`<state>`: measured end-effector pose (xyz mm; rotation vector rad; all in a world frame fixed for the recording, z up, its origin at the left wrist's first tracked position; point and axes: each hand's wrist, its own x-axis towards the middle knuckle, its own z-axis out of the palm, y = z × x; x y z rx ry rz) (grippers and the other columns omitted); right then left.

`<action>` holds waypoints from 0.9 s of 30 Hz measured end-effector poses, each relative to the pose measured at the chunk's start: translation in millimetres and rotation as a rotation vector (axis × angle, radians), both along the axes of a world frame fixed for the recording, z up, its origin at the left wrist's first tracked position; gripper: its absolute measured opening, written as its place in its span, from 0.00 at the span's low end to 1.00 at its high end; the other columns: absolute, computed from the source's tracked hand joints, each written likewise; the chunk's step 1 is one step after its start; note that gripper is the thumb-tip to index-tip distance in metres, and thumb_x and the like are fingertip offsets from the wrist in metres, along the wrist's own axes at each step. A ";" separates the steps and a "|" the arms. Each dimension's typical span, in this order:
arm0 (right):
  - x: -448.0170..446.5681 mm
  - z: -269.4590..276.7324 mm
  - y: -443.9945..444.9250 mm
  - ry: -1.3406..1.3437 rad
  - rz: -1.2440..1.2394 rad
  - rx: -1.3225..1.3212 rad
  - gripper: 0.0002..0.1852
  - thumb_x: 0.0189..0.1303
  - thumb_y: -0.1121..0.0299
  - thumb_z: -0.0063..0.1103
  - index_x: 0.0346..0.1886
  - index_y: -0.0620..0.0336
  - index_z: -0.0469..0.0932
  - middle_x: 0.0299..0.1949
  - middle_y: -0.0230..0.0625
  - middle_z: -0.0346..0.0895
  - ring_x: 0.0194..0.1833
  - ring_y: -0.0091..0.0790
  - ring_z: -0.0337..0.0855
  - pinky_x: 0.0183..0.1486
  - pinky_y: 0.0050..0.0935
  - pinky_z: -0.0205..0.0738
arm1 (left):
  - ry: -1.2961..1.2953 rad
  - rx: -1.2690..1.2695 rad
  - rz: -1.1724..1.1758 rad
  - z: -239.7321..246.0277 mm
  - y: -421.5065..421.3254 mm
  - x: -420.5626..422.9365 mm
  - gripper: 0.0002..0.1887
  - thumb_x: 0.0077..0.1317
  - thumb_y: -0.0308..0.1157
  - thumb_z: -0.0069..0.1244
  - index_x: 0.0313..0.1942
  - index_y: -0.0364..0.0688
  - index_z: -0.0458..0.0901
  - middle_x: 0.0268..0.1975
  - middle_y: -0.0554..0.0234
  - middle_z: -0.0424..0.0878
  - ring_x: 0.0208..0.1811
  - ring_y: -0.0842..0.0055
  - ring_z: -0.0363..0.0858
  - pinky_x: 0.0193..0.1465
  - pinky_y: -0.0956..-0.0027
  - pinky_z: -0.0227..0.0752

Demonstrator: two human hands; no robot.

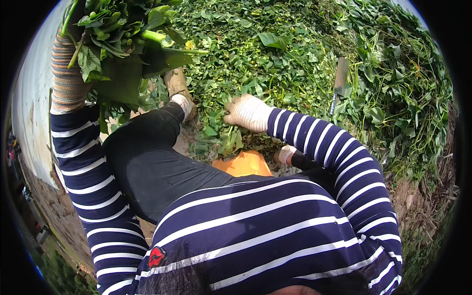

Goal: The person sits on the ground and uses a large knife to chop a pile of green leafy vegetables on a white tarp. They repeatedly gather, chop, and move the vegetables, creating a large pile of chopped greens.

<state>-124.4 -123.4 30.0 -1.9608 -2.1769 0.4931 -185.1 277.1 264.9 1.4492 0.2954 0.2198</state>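
My left hand (72,70), in a striped knit work glove, is raised at the upper left with a thick bunch of broad green leaves and cut stems (121,44). The bunch hides its fingers. Low between my legs, my right hand (245,112), in a pale knit glove, has its fingers curled over chopped green leaves (236,66). A few larger leaves (230,140) lie just below those fingers; whether they are gripped is unclear. To the right of that hand, a knife with a broad, dull blade (342,75) lies on the greenery, its handle towards me.
An orange plastic piece (243,164) shows between my legs. My brown shoe (179,86) rests at the edge of the chopped leaves. Long leafy vines (398,88) are heaped on the right. A pale, smooth surface (35,107) curves along the left.
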 end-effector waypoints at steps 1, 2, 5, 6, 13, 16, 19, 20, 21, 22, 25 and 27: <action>-30.7 -17.4 1.6 0.091 0.102 -0.005 0.10 0.56 0.67 0.61 0.41 0.46 0.85 0.40 0.37 0.82 0.45 0.43 0.85 0.43 0.41 0.81 | 0.020 -0.010 0.018 2.9 -4.1 -2.9 0.28 0.76 0.43 0.46 0.70 0.39 0.66 0.62 0.53 0.79 0.61 0.68 0.79 0.63 0.63 0.78; -63.3 -37.1 5.3 0.099 0.203 -0.052 0.07 0.56 0.65 0.62 0.37 0.47 0.86 0.37 0.36 0.82 0.44 0.41 0.85 0.41 0.40 0.81 | 0.023 0.049 0.006 5.4 -10.1 -5.9 0.28 0.76 0.45 0.46 0.70 0.39 0.66 0.61 0.53 0.79 0.61 0.68 0.79 0.63 0.62 0.78; -133.4 -100.1 18.8 0.050 0.545 -0.036 0.07 0.54 0.63 0.62 0.34 0.42 0.88 0.35 0.29 0.85 0.44 0.39 0.86 0.41 0.43 0.80 | 0.044 -0.135 0.163 10.6 -33.7 -21.9 0.31 0.75 0.50 0.47 0.71 0.41 0.66 0.62 0.55 0.79 0.61 0.67 0.79 0.63 0.61 0.78; -148.0 -120.6 24.5 0.024 0.577 0.014 0.10 0.58 0.62 0.60 0.39 0.42 0.88 0.34 0.29 0.85 0.44 0.38 0.85 0.40 0.45 0.78 | 0.002 -0.209 0.197 7.8 -39.5 -28.7 0.32 0.74 0.52 0.47 0.71 0.43 0.67 0.63 0.56 0.78 0.61 0.66 0.79 0.63 0.60 0.78; -166.5 -219.5 40.3 0.474 0.131 -0.620 0.33 0.58 0.55 0.60 0.68 0.47 0.70 0.52 0.44 0.82 0.47 0.45 0.83 0.48 0.48 0.77 | -0.109 0.115 0.109 -30.0 24.4 -55.1 0.33 0.75 0.52 0.46 0.71 0.41 0.65 0.61 0.60 0.78 0.57 0.73 0.79 0.61 0.64 0.76; -148.4 -191.6 35.3 -0.109 0.637 -0.032 0.07 0.50 0.62 0.63 0.27 0.51 0.87 0.31 0.32 0.85 0.35 0.40 0.85 0.37 0.44 0.77 | -0.042 0.303 0.147 -41.4 37.6 -54.5 0.28 0.77 0.49 0.45 0.68 0.39 0.70 0.59 0.60 0.80 0.55 0.74 0.80 0.59 0.66 0.77; -92.0 -114.3 43.0 0.054 0.279 0.103 0.04 0.43 0.67 0.64 0.16 0.49 0.84 0.18 0.30 0.80 0.30 0.40 0.85 0.29 0.41 0.75 | -0.061 0.138 0.202 -37.8 27.4 -48.5 0.28 0.78 0.48 0.42 0.70 0.39 0.67 0.59 0.59 0.79 0.55 0.72 0.80 0.61 0.65 0.75; -66.1 -83.5 52.2 0.093 0.177 -0.052 0.03 0.44 0.68 0.65 0.18 0.50 0.85 0.21 0.32 0.81 0.31 0.41 0.86 0.30 0.42 0.77 | -0.056 0.087 0.240 -34.0 22.8 -46.0 0.28 0.78 0.48 0.43 0.70 0.40 0.67 0.61 0.59 0.79 0.57 0.72 0.79 0.62 0.64 0.75; -32.1 -54.6 48.6 0.094 0.064 0.014 0.03 0.46 0.67 0.65 0.23 0.51 0.86 0.26 0.36 0.82 0.32 0.44 0.86 0.33 0.44 0.80 | -0.066 -0.057 0.207 -29.9 19.3 -43.6 0.29 0.77 0.48 0.44 0.71 0.41 0.67 0.62 0.60 0.78 0.59 0.71 0.78 0.64 0.63 0.74; -2.2 -27.7 47.8 0.085 -0.070 -0.071 0.05 0.50 0.67 0.63 0.28 0.53 0.86 0.31 0.40 0.82 0.35 0.46 0.87 0.36 0.45 0.81 | -0.052 -0.108 0.213 -26.2 15.8 -42.8 0.29 0.77 0.48 0.45 0.71 0.41 0.67 0.63 0.60 0.77 0.61 0.71 0.78 0.65 0.63 0.73; 64.6 32.8 16.1 -0.071 -0.320 0.066 0.08 0.53 0.67 0.61 0.37 0.55 0.82 0.33 0.42 0.79 0.38 0.48 0.85 0.38 0.44 0.81 | -0.015 -0.195 0.346 -14.0 14.8 -29.1 0.29 0.77 0.48 0.46 0.71 0.43 0.67 0.66 0.59 0.75 0.64 0.69 0.75 0.69 0.61 0.70; 63.0 47.4 -19.6 -0.061 -0.230 -0.002 0.08 0.55 0.66 0.60 0.38 0.52 0.83 0.36 0.42 0.80 0.40 0.47 0.85 0.38 0.43 0.81 | -0.046 -0.129 0.260 -9.7 9.3 -21.4 0.30 0.76 0.49 0.47 0.71 0.43 0.67 0.66 0.58 0.75 0.65 0.68 0.75 0.69 0.61 0.70</action>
